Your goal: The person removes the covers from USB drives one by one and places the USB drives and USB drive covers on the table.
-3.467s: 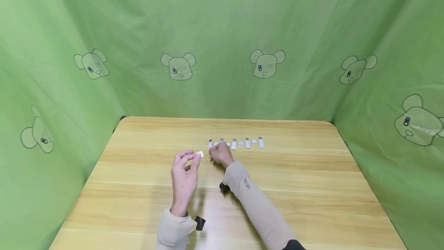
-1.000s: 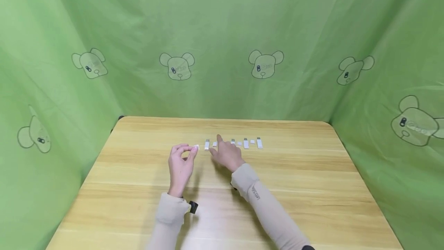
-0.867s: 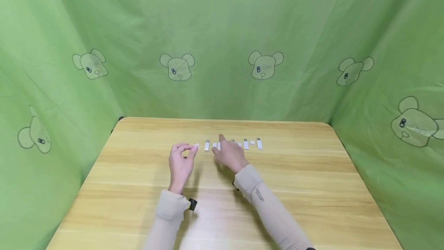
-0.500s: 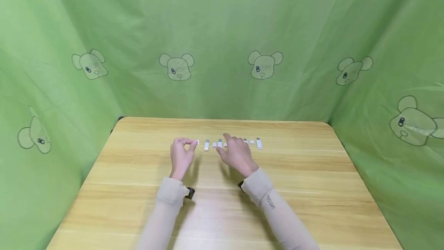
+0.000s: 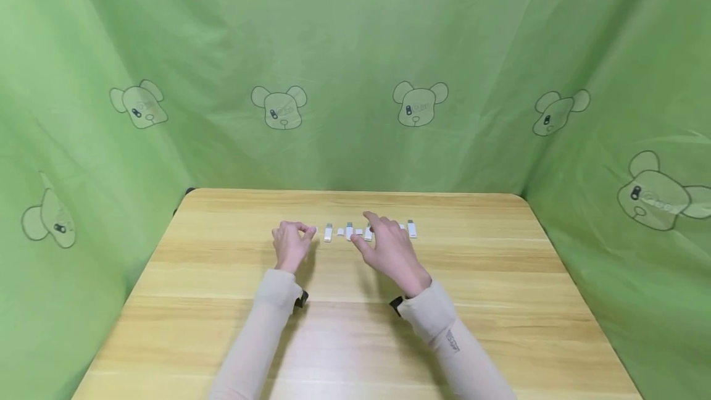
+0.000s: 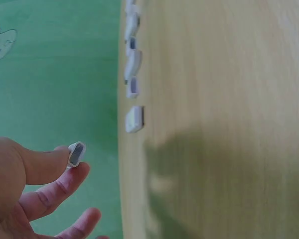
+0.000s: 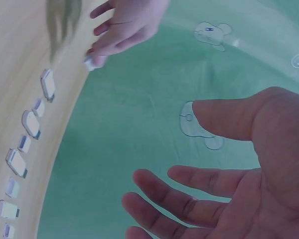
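My left hand (image 5: 291,244) pinches a small white USB stick cap (image 6: 76,154) between thumb and index finger, above the table and left of the row. The cap's hollow end shows in the left wrist view. My right hand (image 5: 393,253) hovers above the row with spread fingers and holds nothing. White USB sticks, metal plugs toward the back, alternate with loose caps: a leftmost stick (image 5: 328,233), a cap (image 5: 340,232), another stick (image 5: 349,231), a second cap (image 5: 358,232), a third stick (image 5: 368,233). Right of these, my right hand hides part of the row.
The rightmost USB stick (image 5: 412,229) lies beyond my right hand. Everything rests on a wooden table (image 5: 478,301). A green curtain (image 5: 344,153) with bear-head prints stands behind the table's back edge and along both sides.
My right hand has moved from the row's left end toward the right and uncovered sticks and caps there. My left hand, still pinching the cap, has moved slightly toward the back.
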Tool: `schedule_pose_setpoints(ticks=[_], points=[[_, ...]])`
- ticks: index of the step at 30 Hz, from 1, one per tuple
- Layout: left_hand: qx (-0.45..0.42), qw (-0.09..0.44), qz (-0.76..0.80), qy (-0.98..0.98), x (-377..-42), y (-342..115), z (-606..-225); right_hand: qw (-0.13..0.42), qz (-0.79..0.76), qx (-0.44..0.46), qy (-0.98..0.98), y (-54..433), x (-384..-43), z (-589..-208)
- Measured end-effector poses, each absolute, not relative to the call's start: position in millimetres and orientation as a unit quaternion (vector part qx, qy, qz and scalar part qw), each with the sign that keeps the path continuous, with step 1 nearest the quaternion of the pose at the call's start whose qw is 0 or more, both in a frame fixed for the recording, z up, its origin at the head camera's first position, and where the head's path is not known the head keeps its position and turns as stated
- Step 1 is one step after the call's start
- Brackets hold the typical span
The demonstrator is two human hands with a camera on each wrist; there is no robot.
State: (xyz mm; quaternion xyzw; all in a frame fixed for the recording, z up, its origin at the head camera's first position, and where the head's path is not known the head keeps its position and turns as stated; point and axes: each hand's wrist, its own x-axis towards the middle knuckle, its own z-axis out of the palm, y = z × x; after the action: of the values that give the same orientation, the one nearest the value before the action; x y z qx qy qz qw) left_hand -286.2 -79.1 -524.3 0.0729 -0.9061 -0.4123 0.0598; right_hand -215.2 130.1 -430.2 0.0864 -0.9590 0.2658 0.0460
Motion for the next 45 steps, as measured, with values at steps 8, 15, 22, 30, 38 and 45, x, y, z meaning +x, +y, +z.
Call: schedule_pose_setpoints(ticks=[8,15,22,30,38,45], points=[[0.08,0.036,-0.385,-0.919,-300,-73,-536,0.063,0.301,0.096,-0.947,137,-196,-419],[0.099,0.03,-0.367,-0.924,-309,-68,-541,0.063,0.304,0.105,-0.945,140,-182,-413],[0.097,0.02,-0.336,-0.937,-315,-64,-546,0.06,0.312,0.099,-0.943,146,-173,-410],[0.103,0.02,-0.309,-0.945,-317,-66,-548,0.069,0.326,0.088,-0.939,159,-163,-408],[0.101,0.023,-0.309,-0.945,-319,-69,-550,0.067,0.333,0.076,-0.938,172,-158,-406],[0.099,0.043,-0.329,-0.938,-319,-70,-551,0.075,0.352,0.052,-0.932,193,-158,-401]])
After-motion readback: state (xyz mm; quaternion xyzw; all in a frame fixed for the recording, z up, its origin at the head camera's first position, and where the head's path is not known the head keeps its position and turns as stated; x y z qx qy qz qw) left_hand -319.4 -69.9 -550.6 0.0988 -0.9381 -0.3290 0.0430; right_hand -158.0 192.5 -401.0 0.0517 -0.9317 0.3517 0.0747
